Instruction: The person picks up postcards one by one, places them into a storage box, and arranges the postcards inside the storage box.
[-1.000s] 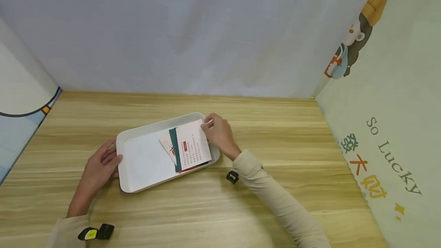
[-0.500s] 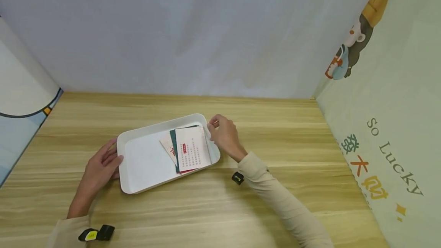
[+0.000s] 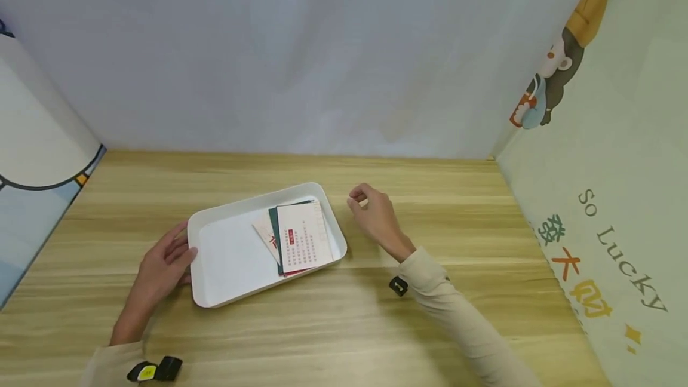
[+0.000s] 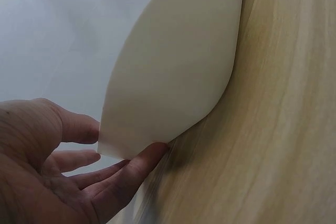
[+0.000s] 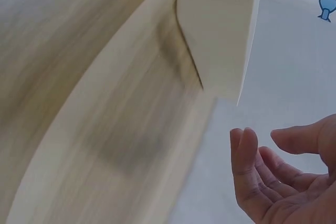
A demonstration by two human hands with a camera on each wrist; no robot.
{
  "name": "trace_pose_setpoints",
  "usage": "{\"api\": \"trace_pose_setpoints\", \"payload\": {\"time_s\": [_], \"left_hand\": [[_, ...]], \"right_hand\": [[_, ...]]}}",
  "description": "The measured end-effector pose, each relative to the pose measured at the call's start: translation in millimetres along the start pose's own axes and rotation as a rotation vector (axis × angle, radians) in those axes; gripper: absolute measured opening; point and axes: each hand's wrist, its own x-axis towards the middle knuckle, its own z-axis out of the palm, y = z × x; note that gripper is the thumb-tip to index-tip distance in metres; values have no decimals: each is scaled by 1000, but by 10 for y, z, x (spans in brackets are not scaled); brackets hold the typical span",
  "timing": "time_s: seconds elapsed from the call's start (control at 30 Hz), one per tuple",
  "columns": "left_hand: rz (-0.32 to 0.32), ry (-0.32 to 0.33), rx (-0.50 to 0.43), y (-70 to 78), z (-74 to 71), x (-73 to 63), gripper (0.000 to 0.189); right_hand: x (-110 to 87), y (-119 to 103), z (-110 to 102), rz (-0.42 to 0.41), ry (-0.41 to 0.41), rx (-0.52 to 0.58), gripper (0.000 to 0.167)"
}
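A white rectangular tray [image 3: 231,255] lies at a slant on the table. My left hand [image 3: 161,270] holds its left end; in the left wrist view the thumb [image 4: 81,128] meets the rim and a finger [image 4: 149,156] reaches the wall's lower edge. In the tray's right half lies an overlapping pile of cards. On top is a whitish card [image 3: 305,237] with printed characters; a dark green card [image 3: 275,223] and a cream card [image 3: 266,233] stick out beneath. Right of the tray, my right hand [image 3: 376,217] is apart from it, fingers loosely bent and holding nothing.
The tray stands on a wood-grain table [image 3: 322,333]. A pale grey backdrop [image 3: 301,64] rises behind the far edge, and a printed panel [image 3: 618,196] stands on the right. Black wrist devices with straps show at both sleeves.
My right hand has let go of the top card and drawn back to the right, off the tray. The whitish card now lies flat on the pile. My left hand stays at the tray's end.
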Motion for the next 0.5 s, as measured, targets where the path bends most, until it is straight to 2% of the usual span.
{"api": "trace_pose_setpoints", "payload": {"time_s": [0.33, 0.5], "left_hand": [[12, -6, -8, -55, 29, -19, 70], [22, 6, 37, -75, 49, -29, 70]], "right_hand": [[-175, 213, -376, -58, 24, -30, 15], [-319, 355, -565, -93, 70, -116, 12]]}}
